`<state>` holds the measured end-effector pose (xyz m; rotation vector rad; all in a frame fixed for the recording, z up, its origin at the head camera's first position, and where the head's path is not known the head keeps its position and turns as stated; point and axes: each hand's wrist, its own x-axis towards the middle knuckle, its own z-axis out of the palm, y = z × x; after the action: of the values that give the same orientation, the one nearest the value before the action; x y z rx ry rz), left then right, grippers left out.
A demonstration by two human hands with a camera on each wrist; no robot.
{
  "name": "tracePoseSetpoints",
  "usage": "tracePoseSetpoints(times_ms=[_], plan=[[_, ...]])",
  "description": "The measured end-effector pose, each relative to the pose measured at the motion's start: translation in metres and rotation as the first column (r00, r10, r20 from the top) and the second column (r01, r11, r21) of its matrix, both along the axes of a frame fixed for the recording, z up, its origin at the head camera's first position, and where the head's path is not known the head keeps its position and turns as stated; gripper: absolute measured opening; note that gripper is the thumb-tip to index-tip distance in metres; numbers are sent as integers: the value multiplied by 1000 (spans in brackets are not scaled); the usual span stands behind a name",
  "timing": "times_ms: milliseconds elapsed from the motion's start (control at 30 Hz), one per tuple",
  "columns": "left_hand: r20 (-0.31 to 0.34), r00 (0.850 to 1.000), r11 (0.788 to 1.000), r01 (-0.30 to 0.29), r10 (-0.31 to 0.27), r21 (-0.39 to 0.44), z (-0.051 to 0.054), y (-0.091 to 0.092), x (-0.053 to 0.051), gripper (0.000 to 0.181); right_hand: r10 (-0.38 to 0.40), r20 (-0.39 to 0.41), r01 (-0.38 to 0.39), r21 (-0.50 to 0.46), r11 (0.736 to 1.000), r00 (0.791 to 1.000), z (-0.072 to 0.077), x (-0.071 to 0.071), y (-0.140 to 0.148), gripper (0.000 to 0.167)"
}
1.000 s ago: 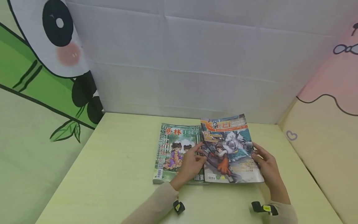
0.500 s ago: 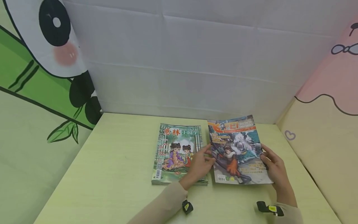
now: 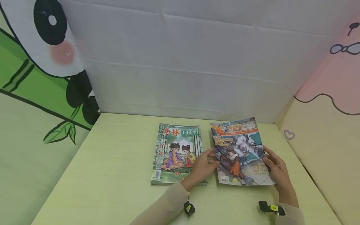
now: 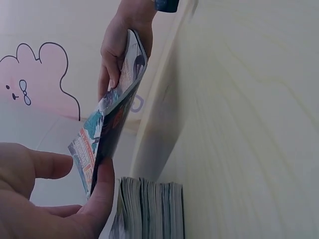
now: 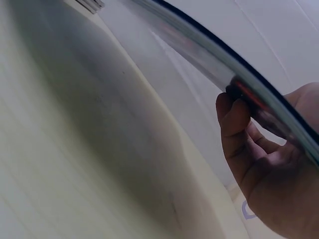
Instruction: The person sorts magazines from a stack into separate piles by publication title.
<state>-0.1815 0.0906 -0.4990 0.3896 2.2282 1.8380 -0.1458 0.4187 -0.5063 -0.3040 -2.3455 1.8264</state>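
One loose magazine, one magazine stack, two hands

Illustrated magazine | closed, slightly bowed | tilted, raised above table

**Parts of my grip out of sight**

In the head view, the held magazine hides some fingers of my right hand. My left hand covers part of the magazine stack. I find the smallest cover print unreadable. The bottom edge crops my left sleeve.
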Motion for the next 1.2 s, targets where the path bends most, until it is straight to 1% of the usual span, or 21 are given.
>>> tracePoseSetpoints(times_ms=[33, 100, 200, 267, 367, 533, 733, 967, 1033, 1133, 1200], plan=[[6, 1000, 1000, 9, -9, 4, 0, 0, 0, 68, -1, 2, 1, 8, 1000, 1000, 0, -1, 1, 53], [20, 999, 1000, 28, -29, 14, 0, 1, 0, 69, -7, 17, 6, 68, 998, 1000, -1, -1, 2, 53], [28, 998, 998, 57, -58, 16, 1, 2, 2, 70, -22, 46, 14, 173, 985, 999, -3, -1, 4, 53], [33, 997, 997, 71, -71, 11, 3, 3, 4, 71, -30, 62, 17, 213, 977, 998, -5, -1, 5, 53], [43, 995, 996, 87, -87, 9, 5, 4, 7, 73, -37, 65, 21, 223, 975, 997, -8, -1, 6, 53], [78, 991, 994, 104, -105, 10, 7, 7, 9, 73, -31, 55, 17, 238, 971, 998, -13, -2, 6, 51], [87, 990, 992, 117, -113, -38, 6, 7, 9, 70, -28, 38, 16, 272, 962, 999, -15, -5, 3, 49], [103, 983, 987, 155, -150, -48, 7, 5, 7, 70, -62, 52, 46, 272, 961, 997, -16, -7, -1, 47], [105, 982, 984, 165, -158, -62, 8, 4, 6, 70, -76, 62, 57, 265, 962, 995, -16, -7, -1, 48], [106, 983, 982, 162, -152, -98, 7, 6, 6, 71, -85, 77, 62, 260, 964, 993, -17, -7, -2, 50], [96, 985, 980, 158, -146, -124, 7, 7, 7, 72, -94, 80, 70, 266, 962, 992, -17, -7, -1, 52]])
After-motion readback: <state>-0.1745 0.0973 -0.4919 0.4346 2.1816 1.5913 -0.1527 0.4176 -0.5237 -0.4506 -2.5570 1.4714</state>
